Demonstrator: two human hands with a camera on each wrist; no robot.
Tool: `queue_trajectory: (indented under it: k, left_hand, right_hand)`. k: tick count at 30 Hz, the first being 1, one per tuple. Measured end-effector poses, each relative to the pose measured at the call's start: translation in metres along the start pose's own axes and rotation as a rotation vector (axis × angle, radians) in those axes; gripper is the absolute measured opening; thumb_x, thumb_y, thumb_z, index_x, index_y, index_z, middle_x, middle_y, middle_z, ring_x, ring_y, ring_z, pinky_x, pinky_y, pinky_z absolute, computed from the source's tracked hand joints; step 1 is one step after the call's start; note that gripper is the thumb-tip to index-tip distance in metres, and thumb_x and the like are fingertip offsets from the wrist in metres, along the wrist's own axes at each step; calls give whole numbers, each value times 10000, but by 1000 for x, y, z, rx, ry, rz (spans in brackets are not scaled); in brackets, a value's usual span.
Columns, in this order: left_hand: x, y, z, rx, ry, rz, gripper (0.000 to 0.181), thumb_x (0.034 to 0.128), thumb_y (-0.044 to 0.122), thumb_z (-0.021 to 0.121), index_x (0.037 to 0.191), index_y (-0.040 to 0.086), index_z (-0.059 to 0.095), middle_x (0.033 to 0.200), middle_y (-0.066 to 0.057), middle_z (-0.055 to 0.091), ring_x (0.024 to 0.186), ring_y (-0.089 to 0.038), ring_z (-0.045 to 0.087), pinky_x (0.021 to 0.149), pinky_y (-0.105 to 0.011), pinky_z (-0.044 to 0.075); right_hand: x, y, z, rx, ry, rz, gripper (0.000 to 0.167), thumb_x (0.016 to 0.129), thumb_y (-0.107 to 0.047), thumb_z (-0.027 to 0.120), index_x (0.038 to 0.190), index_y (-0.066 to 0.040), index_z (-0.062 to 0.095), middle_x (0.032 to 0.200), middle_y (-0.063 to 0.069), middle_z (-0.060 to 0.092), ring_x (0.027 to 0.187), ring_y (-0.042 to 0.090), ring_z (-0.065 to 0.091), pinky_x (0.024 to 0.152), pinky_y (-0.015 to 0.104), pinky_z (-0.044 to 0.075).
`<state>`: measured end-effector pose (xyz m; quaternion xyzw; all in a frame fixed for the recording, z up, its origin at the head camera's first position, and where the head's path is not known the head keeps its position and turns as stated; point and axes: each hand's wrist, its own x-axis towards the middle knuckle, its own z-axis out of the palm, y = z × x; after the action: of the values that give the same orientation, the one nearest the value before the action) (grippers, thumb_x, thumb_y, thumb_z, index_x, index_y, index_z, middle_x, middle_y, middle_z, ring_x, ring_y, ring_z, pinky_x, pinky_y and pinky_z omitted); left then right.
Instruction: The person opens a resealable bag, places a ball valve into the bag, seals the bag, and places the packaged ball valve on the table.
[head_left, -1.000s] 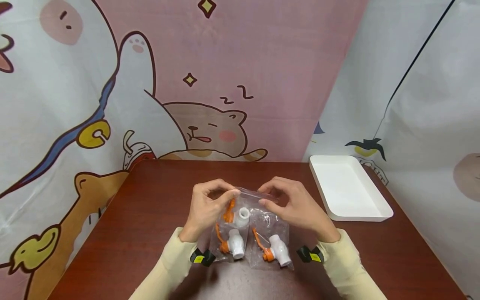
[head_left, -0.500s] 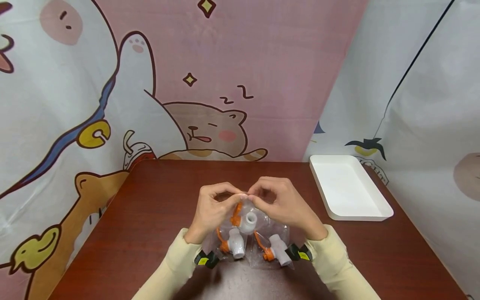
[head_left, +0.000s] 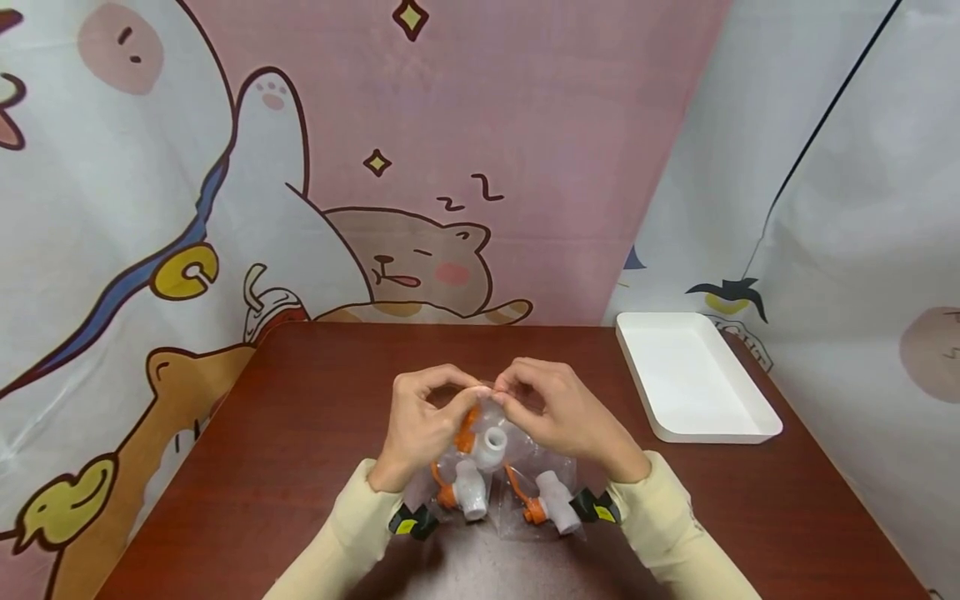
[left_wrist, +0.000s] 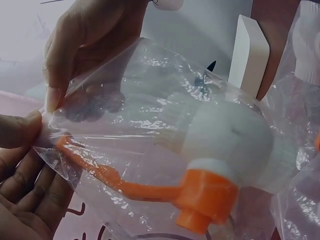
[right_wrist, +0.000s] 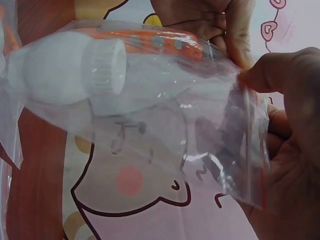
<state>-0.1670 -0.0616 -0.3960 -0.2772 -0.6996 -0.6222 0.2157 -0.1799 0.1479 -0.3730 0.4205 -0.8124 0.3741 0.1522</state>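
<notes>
My left hand (head_left: 420, 425) and right hand (head_left: 551, 408) meet over the table, thumbs and fingers pinching the top edge of a clear zip-lock bag (left_wrist: 145, 90). Inside hangs a white rounded plastic fitting (head_left: 491, 447) with an orange cap and strap (left_wrist: 210, 192). In the right wrist view, its ribbed white end (right_wrist: 107, 67) shows through the film, and a red mark sits at one end of the bag's zip strip (right_wrist: 247, 135). Below the hands lie two similar bagged fittings, one on the left (head_left: 471, 490) and one on the right (head_left: 557, 502).
A shallow white tray (head_left: 697, 379) stands at the back right of the brown table (head_left: 300, 442). Behind the table hangs a cartoon-printed cloth (head_left: 540, 167). Both wrists carry small black cameras (head_left: 412, 521) near the lying bags.
My hands have come together along the bag's top edge, the right hand moving left until the fingertips meet. The held fitting shifted slightly right, then a little back left. The lying bags stayed put.
</notes>
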Motion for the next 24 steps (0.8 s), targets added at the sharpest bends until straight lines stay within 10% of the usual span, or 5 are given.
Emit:
queue_trajectory:
  k: [24]
  left_hand:
    - [2,4,-26,49,66,-19,61,878,80,811,851,34,781,777,-81,762,665,-179,676,604,-231,545]
  right_hand:
    - [-24,13,-12,-53,5,0,126,938,-69,708,925,-180,648,835,-120,599,750,-4,546,645,183,506]
